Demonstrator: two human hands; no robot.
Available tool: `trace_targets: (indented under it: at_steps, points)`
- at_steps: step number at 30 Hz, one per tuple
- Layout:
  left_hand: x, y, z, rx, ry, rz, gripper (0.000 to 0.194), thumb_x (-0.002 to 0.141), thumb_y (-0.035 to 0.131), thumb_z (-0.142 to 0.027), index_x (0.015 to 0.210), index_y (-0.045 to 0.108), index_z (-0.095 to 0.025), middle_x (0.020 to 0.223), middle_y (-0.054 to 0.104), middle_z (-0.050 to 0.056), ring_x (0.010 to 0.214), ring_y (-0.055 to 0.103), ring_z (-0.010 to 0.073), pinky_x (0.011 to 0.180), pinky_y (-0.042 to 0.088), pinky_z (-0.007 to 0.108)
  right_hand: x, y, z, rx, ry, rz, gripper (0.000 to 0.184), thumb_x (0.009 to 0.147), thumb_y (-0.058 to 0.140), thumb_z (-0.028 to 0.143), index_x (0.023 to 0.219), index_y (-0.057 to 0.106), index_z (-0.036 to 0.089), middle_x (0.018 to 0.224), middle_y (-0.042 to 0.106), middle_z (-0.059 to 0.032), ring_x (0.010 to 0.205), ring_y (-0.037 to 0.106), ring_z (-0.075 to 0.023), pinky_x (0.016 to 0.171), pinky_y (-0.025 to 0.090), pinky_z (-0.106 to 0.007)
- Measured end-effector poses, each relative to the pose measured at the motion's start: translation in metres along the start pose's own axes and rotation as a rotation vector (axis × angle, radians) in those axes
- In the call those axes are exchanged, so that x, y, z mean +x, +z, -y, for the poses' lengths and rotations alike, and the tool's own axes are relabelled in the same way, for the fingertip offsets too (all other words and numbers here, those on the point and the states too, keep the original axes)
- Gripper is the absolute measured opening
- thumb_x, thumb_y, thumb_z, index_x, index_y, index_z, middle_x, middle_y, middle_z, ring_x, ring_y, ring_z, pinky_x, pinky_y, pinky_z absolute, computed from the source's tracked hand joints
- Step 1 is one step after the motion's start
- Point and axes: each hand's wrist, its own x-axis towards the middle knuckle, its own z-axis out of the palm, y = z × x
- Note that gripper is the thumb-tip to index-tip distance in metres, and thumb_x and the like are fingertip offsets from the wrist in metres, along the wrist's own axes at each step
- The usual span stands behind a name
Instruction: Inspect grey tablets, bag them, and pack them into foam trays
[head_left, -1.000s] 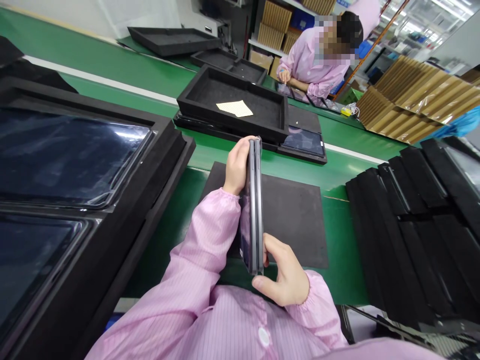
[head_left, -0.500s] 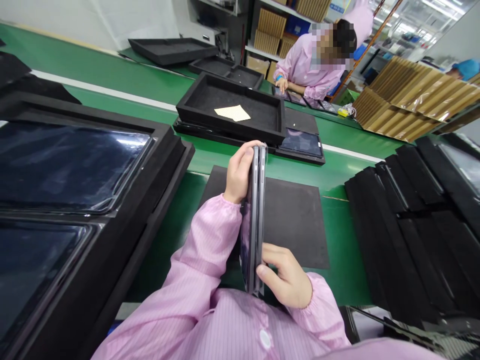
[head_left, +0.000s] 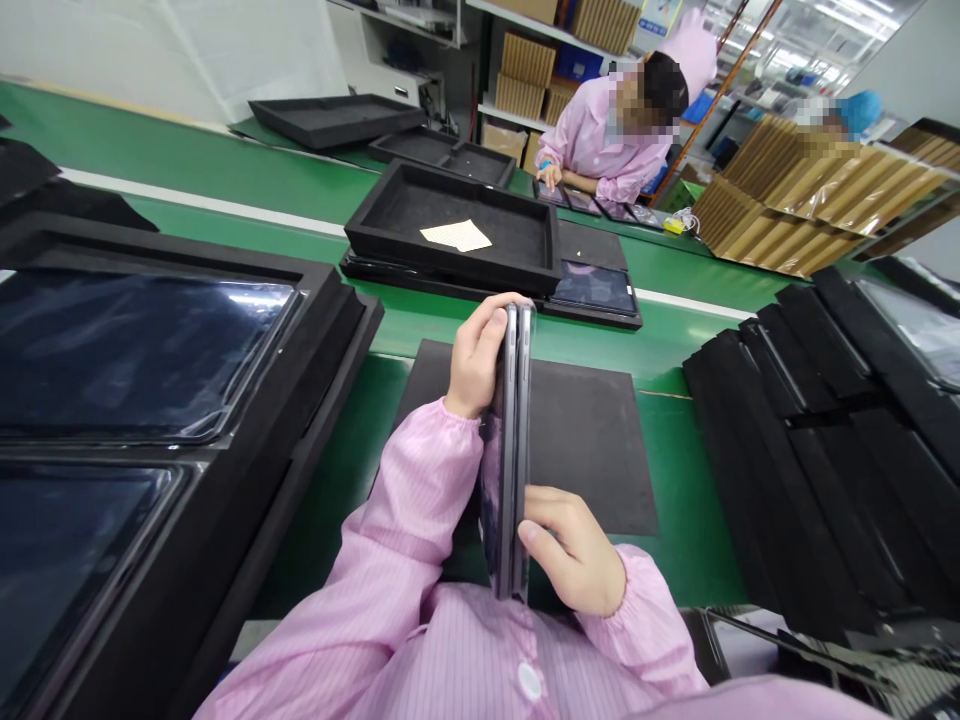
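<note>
Two tablets (head_left: 511, 450) stand upright on edge, side by side with a thin gap between them, seen from their narrow grey sides. My left hand (head_left: 477, 355) is closed around the far end of the pair, thumb near the side edge. At the lower right, my right hand (head_left: 576, 550) grips the right-hand tablet, thumb on its edge and fingers partly hidden behind its face. Clear film shows along the right tablet's rim. Beneath them, a dark grey mat (head_left: 592, 440) lies on the green bench (head_left: 690, 510).
At left, a black foam tray (head_left: 330, 300) holds film-covered tablets. Stacked black foam trays (head_left: 780, 500) with tablets rise at right. Beyond the mat, another black tray (head_left: 450, 270) contains a yellowish paper (head_left: 457, 235). Across the bench, a co-worker (head_left: 600, 140) leans over several tablets.
The view has tilted slightly, so the surroundings sit a little lower and further left. Both hands keep their hold on the paired tablets, which have barely moved.
</note>
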Motion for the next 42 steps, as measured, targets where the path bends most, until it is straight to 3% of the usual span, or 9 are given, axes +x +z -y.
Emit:
trace_targets:
  at_steps: [13,16,18,21,24,27,31,37,42]
  points:
    - [-0.006,0.0,-0.009,-0.006,0.016,0.033,0.048,0.092,0.047,-0.065,0.094,0.071,-0.024,0.096,0.075,0.006,0.089,0.068,0.0231,0.085,0.053,0.036,0.015,-0.004,0.017,-0.186,-0.031,-0.333,0.034,0.089,0.058,0.032,0.061,0.039,0.023,0.056,0.047,0.0036,0.051,0.046,-0.0124,0.051,0.035,-0.026]
    - [-0.01,-0.003,-0.017,-0.015,0.053,0.084,0.048,0.094,0.045,-0.063,0.096,0.071,-0.023,0.094,0.074,0.007,0.088,0.067,0.0235,0.083,0.054,0.037,0.027,-0.014,0.023,-0.162,-0.031,-0.406,0.022,0.09,0.057,0.03,0.072,0.048,0.023,0.062,0.054,0.0027,0.054,0.051,-0.0128,0.055,0.042,-0.026]
    - [-0.013,-0.006,-0.022,-0.033,0.073,0.161,0.047,0.095,0.044,-0.061,0.103,0.071,-0.024,0.098,0.073,0.008,0.091,0.067,0.0242,0.085,0.053,0.038,0.037,-0.02,0.024,-0.07,-0.024,-0.449,0.01,0.089,0.059,0.03,0.095,0.055,0.023,0.069,0.058,0.003,0.055,0.053,-0.0129,0.057,0.046,-0.028]
    - [-0.016,-0.015,-0.026,-0.069,0.114,0.352,0.052,0.088,0.053,-0.066,0.12,0.065,-0.027,0.111,0.067,0.008,0.102,0.064,0.0278,0.094,0.052,0.042,0.051,-0.03,0.02,0.139,-0.06,-0.441,0.06,0.089,0.06,0.031,0.143,0.036,0.024,0.074,0.055,0.0051,0.055,0.052,-0.0134,0.058,0.048,-0.03]
    - [-0.018,-0.023,-0.028,-0.048,0.174,0.519,0.069,0.078,0.061,-0.072,0.133,0.055,-0.03,0.123,0.058,0.01,0.105,0.061,0.03,0.096,0.051,0.048,0.06,-0.037,0.013,0.316,-0.126,-0.325,0.08,0.09,0.062,0.038,0.156,0.018,0.029,0.071,0.048,0.0069,0.057,0.048,-0.0144,0.056,0.046,-0.03]
    - [-0.019,-0.027,-0.03,-0.031,0.189,0.614,0.073,0.079,0.062,-0.068,0.14,0.045,-0.032,0.128,0.051,0.012,0.096,0.061,0.0269,0.089,0.055,0.048,0.064,-0.039,0.004,0.406,-0.155,-0.255,0.087,0.086,0.068,0.049,0.157,0.02,0.032,0.07,0.045,0.007,0.057,0.045,-0.0145,0.054,0.044,-0.03]
    - [-0.02,-0.025,-0.03,-0.053,0.187,0.614,0.07,0.079,0.063,-0.067,0.136,0.046,-0.032,0.121,0.052,0.011,0.104,0.059,0.0301,0.091,0.054,0.051,0.067,-0.034,-0.004,0.482,-0.168,-0.276,0.091,0.081,0.071,0.059,0.156,0.026,0.034,0.066,0.041,0.0083,0.053,0.038,-0.0134,0.05,0.039,-0.028]
    - [-0.019,-0.028,-0.03,-0.042,0.176,0.628,0.064,0.082,0.058,-0.069,0.133,0.044,-0.032,0.123,0.047,0.009,0.112,0.052,0.0319,0.098,0.047,0.055,0.075,-0.027,-0.003,0.536,-0.222,-0.362,0.08,0.079,0.073,0.051,0.15,0.04,0.029,0.061,0.037,0.0097,0.05,0.032,-0.0118,0.047,0.033,-0.026]
    - [-0.02,-0.029,-0.031,-0.047,0.122,0.636,0.059,0.086,0.054,-0.069,0.127,0.042,-0.028,0.121,0.044,0.007,0.112,0.049,0.0291,0.099,0.043,0.052,0.079,-0.022,0.002,0.557,-0.296,-0.474,0.052,0.08,0.073,0.042,0.128,0.059,0.03,0.057,0.037,0.0101,0.048,0.032,-0.0115,0.046,0.03,-0.025]
